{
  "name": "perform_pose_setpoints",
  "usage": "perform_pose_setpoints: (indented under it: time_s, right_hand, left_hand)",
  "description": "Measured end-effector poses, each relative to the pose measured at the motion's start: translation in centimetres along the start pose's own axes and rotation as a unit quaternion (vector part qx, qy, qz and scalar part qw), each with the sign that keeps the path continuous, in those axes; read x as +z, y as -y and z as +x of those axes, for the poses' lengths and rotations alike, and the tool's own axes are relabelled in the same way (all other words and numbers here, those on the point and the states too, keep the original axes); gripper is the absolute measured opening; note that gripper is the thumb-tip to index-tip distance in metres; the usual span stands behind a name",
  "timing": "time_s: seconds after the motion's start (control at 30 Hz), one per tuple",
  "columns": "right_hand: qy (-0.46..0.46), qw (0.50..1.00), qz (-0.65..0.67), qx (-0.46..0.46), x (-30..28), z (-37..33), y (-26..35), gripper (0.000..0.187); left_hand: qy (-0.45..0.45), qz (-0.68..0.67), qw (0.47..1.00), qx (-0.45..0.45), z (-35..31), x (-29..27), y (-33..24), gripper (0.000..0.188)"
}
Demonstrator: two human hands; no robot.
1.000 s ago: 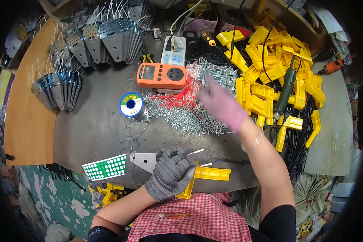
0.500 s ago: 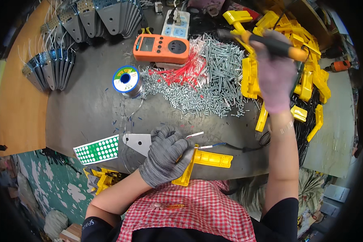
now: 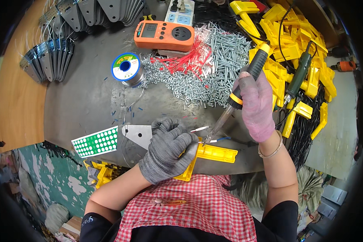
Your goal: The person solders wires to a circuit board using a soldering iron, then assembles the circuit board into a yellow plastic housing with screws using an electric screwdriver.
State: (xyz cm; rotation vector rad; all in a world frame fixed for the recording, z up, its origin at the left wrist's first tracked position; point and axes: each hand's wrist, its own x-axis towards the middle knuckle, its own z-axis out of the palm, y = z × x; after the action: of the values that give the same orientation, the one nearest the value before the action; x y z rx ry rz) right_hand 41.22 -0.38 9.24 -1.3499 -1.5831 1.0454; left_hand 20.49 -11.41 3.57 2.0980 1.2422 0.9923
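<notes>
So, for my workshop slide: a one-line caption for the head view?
Gloved left hand steadies a yellow plastic part while the right hand brings a soldering iron to its wires.

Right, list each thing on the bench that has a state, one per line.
Left hand: grey glove, pressing down on the yellow plastic part.
Right hand: pink glove, gripping the soldering iron, tip down at the wires on the yellow part.
Solder spool: upright, a strand pulled loose.
Green rotary tool: lying unused on the yellow parts pile.
Orange meter: flat, display too small to tell.
</notes>
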Motion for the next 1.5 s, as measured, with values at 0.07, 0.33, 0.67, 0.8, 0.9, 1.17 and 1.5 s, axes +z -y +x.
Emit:
perform_pose_setpoints:
  time_s: [0.07, 0.33, 0.67, 0.8, 0.9, 1.17, 1.5]
  right_hand:
    - [0.004, 1.000, 0.001, -0.001, 0.1, 0.0, -0.1, 0.025]
    - [-0.009, 0.999, -0.017, -0.042, 0.4, 0.4, -0.8, 0.021]
    - [-0.009, 0.999, 0.030, -0.033, 0.9, 0.2, -0.3, 0.018]
    - [0.011, 1.000, -0.002, -0.011, 1.4, 0.1, 0.1, 0.022]
    - [0.012, 1.000, 0.003, -0.024, 1.7, 0.4, -0.4, 0.020]
    - [0.006, 0.999, -0.003, -0.036, 1.0, 0.8, 0.3, 0.020]
    - [-0.113, 0.965, 0.214, -0.102, -6.6, 0.8, 2.2, 0.038]
  left_hand:
    - [-0.003, 0.004, 1.000, 0.002, -0.1, 0.1, 0.1, 0.021]
    - [0.000, 0.014, 1.000, 0.007, 0.0, 0.0, 0.1, 0.019]
    - [-0.003, 0.009, 1.000, 0.016, 0.1, 0.0, 0.2, 0.019]
    - [-0.002, 0.012, 1.000, 0.012, -0.2, 0.0, 0.1, 0.020]
    - [-0.003, 0.011, 1.000, 0.017, -0.2, 0.1, 0.1, 0.020]
    - [-0.008, 0.001, 1.000, 0.018, 0.1, 0.1, 0.3, 0.019]
    - [0.004, -0.025, 1.000, 0.009, 0.2, -0.7, -0.4, 0.021]
